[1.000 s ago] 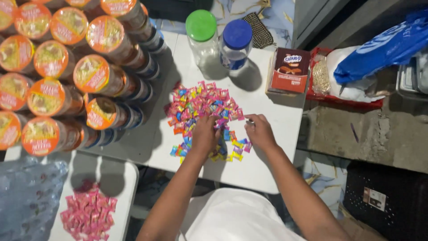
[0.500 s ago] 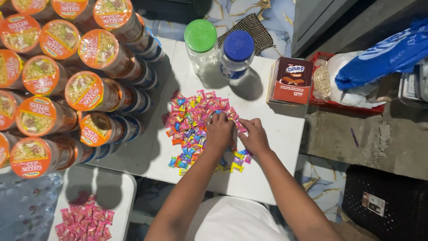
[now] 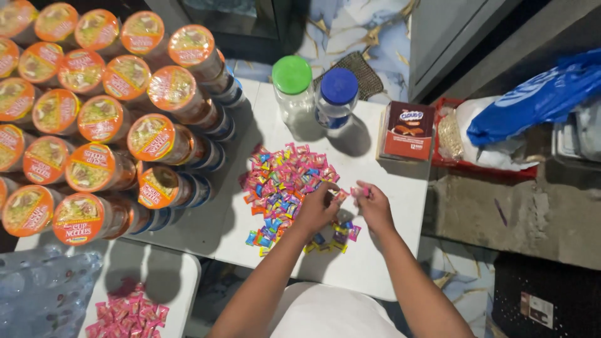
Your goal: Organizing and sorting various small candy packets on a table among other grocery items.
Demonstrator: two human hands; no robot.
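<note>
A heap of small candies (image 3: 283, 188) in bright wrappers lies on the white table (image 3: 375, 263). My left hand (image 3: 317, 206) rests on the heap's right edge, fingertips pinching a pink candy (image 3: 341, 195). My right hand (image 3: 374, 205) is just to its right, fingers closed on a pink candy (image 3: 360, 191) lifted slightly off the table. The two hands almost touch at the fingertips. A few loose candies lie below my hands.
A green-lidded jar (image 3: 293, 87) and a blue-lidded jar (image 3: 337, 95) stand behind the heap. A brown snack box (image 3: 408, 130) is at the right edge. Stacked orange-lidded noodle cups (image 3: 94, 119) fill the left. Pink packets (image 3: 128, 313) lie on a lower table.
The camera view has shifted. Both hands moved from on top of the candy heap to its right edge and each now pinches a pink candy.
</note>
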